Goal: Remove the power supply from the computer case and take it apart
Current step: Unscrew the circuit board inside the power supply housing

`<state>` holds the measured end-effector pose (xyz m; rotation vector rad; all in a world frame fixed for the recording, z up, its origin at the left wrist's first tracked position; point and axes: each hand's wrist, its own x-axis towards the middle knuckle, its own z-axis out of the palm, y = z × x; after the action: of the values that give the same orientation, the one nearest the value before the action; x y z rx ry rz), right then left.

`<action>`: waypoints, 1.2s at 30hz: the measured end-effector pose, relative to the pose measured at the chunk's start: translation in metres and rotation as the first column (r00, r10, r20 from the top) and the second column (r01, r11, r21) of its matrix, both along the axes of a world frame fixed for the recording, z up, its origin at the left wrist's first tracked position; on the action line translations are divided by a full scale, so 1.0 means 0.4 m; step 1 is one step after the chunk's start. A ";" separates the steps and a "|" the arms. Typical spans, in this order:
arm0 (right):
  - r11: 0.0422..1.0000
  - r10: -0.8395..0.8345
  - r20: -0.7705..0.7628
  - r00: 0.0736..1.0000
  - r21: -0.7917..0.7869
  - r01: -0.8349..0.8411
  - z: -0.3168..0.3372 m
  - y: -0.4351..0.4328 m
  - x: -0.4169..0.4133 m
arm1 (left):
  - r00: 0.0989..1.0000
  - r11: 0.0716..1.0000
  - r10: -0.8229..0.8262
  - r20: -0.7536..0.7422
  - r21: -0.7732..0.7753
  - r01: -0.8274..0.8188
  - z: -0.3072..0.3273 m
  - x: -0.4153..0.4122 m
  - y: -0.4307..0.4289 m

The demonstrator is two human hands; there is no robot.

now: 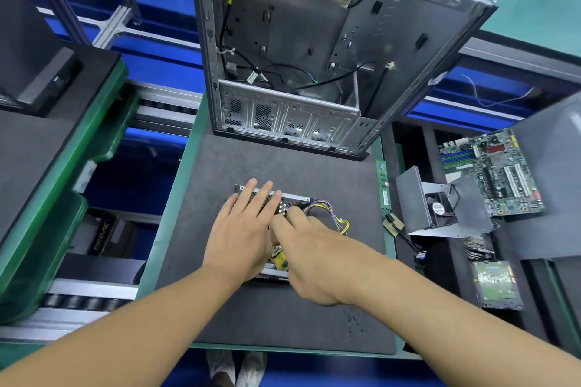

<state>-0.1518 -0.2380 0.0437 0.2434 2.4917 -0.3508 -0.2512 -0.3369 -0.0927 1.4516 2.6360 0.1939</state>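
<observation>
The power supply (290,200), a small metal box with its inner parts showing, lies on the dark mat (220,166) in front of me, mostly covered by my hands. My left hand (243,229) presses flat on its left side with straight fingers. My right hand (309,253) reaches in from the right, its fingers curled at the box's middle; what they pinch is hidden. A bundle of yellow and purple wires (330,214) loops out at the right. The stripped computer case (314,50) stands open at the back of the mat.
To the right lie a grey metal cover with a fan (440,207), a motherboard (493,173), a RAM stick (383,185) and a hard drive (496,286). Green-edged trays (63,166) and a roller conveyor (85,302) stand on the left.
</observation>
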 end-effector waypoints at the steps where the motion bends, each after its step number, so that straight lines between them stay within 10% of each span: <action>1: 1.000 -0.023 0.011 1.000 -0.014 0.023 0.003 -0.002 0.001 | 1.000 1.000 0.000 -0.001 0.001 0.000 0.001 0.000 0.000; 8: 0.935 0.070 -0.128 0.989 0.355 -0.020 -0.013 0.003 0.003 | 1.000 1.000 0.020 0.016 0.009 -0.020 0.006 0.000 0.004; 15: 1.000 -0.012 -0.027 1.000 -0.015 0.012 -0.008 0.028 0.002 | 1.000 0.999 0.014 0.002 0.048 -0.014 0.003 0.001 0.002; 36: 0.996 -0.030 -0.078 0.997 0.086 0.036 -0.009 0.042 0.014 | 1.000 1.000 0.006 0.003 0.030 -0.006 0.009 0.000 0.002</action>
<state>-0.1461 -0.2213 0.0403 0.3125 2.5843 -0.2692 -0.2512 -0.3363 -0.0890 1.4518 2.6464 0.2374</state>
